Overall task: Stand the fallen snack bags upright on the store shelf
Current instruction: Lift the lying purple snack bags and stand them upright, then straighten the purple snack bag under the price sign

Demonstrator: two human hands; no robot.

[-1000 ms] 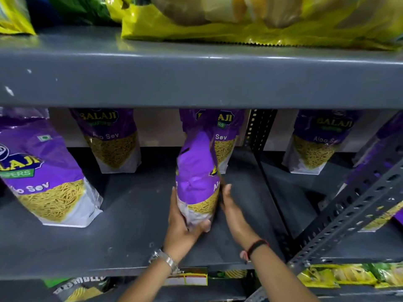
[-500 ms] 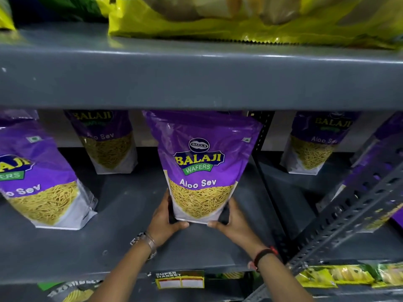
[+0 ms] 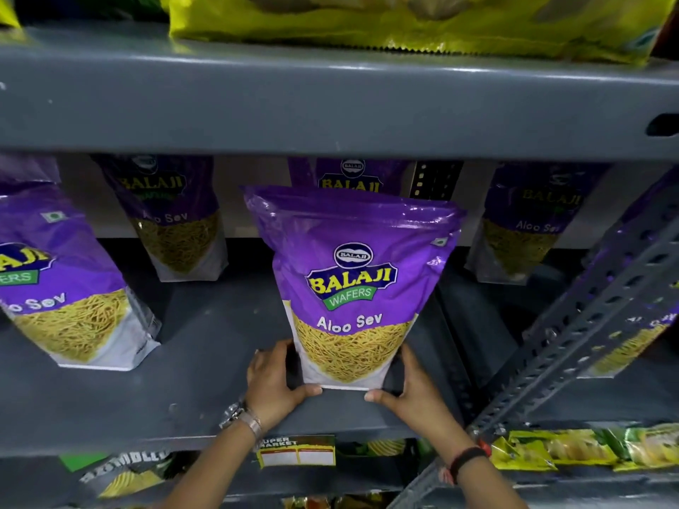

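A purple Aloo Sev snack bag [image 3: 352,284] stands upright near the front of the grey shelf [image 3: 205,361], its printed face toward me. My left hand [image 3: 273,383] grips its lower left corner and my right hand [image 3: 411,391] grips its lower right corner, thumbs under the front bottom edge. Another purple bag [image 3: 352,176] stands directly behind it, mostly hidden. More purple bags stand at the left front [image 3: 62,284], the back left [image 3: 172,218] and the back right [image 3: 529,222].
The upper shelf's grey front edge [image 3: 330,108] hangs just above the bags, with yellow bags [image 3: 404,23] on it. A slotted metal upright [image 3: 602,317] slants across the right side. A price label [image 3: 297,451] and yellow packets [image 3: 573,450] sit below.
The bag was edge-on between my hands a second ago; it has turned face-front and now stands upright. Both hands moved to its bottom corners.
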